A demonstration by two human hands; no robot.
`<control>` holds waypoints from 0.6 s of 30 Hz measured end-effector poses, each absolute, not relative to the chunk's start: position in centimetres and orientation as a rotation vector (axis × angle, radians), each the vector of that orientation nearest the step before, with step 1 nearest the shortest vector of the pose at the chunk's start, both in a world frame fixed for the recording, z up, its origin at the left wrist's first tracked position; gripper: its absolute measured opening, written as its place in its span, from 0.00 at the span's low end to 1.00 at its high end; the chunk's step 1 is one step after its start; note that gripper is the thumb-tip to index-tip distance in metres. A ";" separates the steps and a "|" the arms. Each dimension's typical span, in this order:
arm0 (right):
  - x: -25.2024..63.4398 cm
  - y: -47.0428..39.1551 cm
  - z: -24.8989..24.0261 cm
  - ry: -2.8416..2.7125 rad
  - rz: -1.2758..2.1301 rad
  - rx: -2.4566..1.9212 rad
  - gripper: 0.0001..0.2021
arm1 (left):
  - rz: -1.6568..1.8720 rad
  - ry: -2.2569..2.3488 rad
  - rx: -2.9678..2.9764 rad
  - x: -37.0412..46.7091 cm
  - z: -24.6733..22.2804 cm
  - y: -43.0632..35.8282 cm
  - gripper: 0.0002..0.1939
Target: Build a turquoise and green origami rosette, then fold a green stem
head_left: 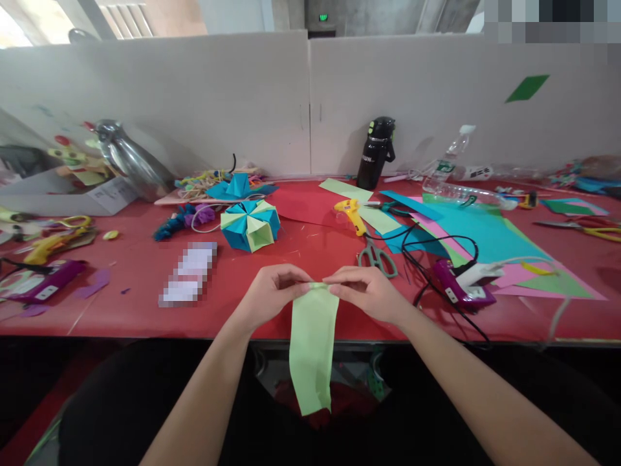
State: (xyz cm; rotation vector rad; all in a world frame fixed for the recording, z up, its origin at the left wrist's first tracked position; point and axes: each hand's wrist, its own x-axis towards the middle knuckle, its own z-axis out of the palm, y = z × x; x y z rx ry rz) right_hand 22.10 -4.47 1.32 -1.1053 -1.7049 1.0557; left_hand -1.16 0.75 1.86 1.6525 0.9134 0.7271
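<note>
A light green paper strip [313,349] hangs down past the table's front edge, with its top end pinched between both hands. My left hand [275,294] grips the upper left corner, thumb below and fingers above. On the upper right corner, my right hand [365,291] holds it in a similar pinch. The top edge looks narrowly folded between the fingertips. Behind my left hand, a blue and green folded paper ball [250,225] rests on the red table [310,249].
Grey scissors [377,257] and a yellow glue gun [351,215] lie beyond my right hand. Black cables run to a purple power strip [460,285]. Coloured sheets [504,239], a clear bottle [453,155] and a black bottle [376,154] are farther back. A steel flask [129,158] leans at left.
</note>
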 end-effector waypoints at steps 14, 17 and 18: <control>21.8 -4.1 0.3 -1.520 1.094 -1.209 0.11 | 0.868 0.959 1.655 -0.7 1.6 0.3 0.13; 21.9 -4.0 0.3 -1.523 1.106 -1.224 0.11 | 0.887 0.959 1.687 -0.7 1.6 0.3 0.12; 21.9 -4.0 0.3 -1.527 1.109 -1.222 0.11 | 0.890 0.958 1.693 -0.7 1.6 0.3 0.12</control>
